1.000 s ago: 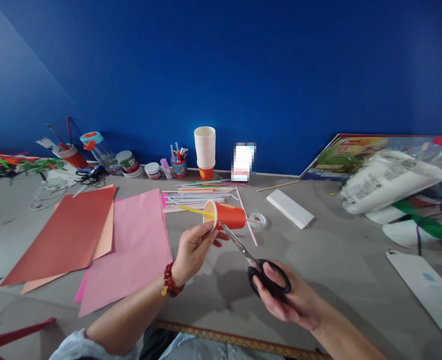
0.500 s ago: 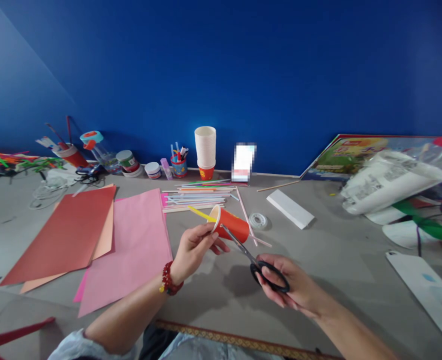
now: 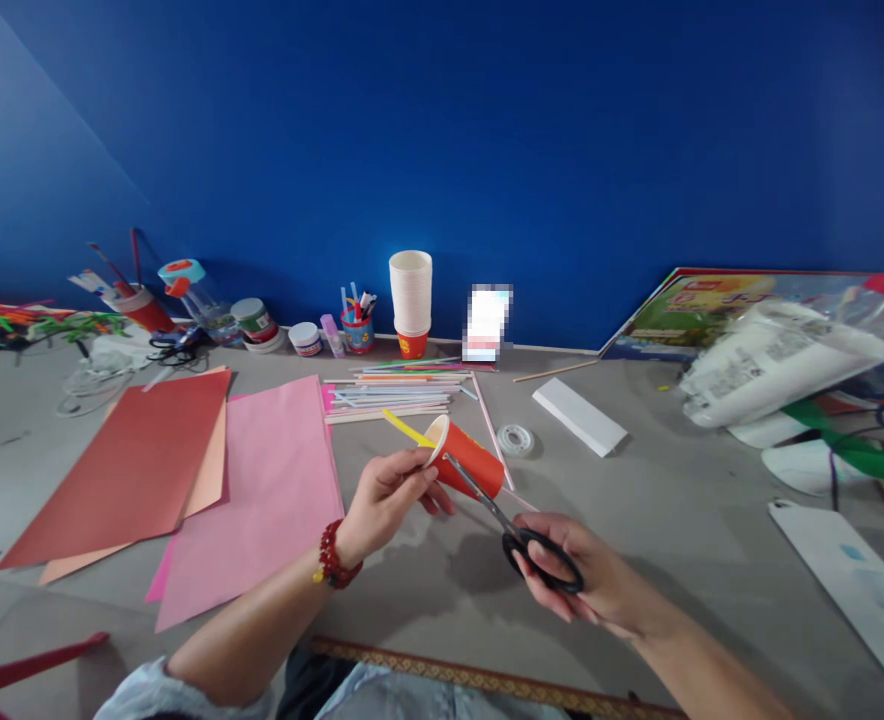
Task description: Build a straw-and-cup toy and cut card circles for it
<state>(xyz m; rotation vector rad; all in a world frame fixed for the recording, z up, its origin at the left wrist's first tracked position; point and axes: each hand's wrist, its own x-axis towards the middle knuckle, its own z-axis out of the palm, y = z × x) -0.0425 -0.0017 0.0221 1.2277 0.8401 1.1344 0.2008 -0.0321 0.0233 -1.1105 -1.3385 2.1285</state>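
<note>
My left hand [image 3: 397, 495] is closed on the rim of an orange paper cup [image 3: 476, 455], which lies tilted on its side above the table with its mouth toward the left. A yellow strip [image 3: 408, 428], perhaps a straw, sticks out of the cup's mouth. In my right hand [image 3: 573, 565] are black-handled scissors [image 3: 547, 560], with fingers through the loops. Their blades reach across the near side of the cup, the tips close to its rim and my left fingertips. Whether the blades touch the cup, I cannot tell.
Red paper [image 3: 127, 460] and pink paper [image 3: 269, 490] lie at the left. Beyond the cup are several straws [image 3: 397, 398], a tape roll [image 3: 515, 441] and a stack of paper cups [image 3: 410, 295]. Folded white paper [image 3: 581, 417] and a plastic-wrapped bundle [image 3: 779, 365] are to the right.
The cup has tilted a little, its base shifting slightly right and down. The scissors and my right hand have moved slightly down and right; both hands keep their hold.
</note>
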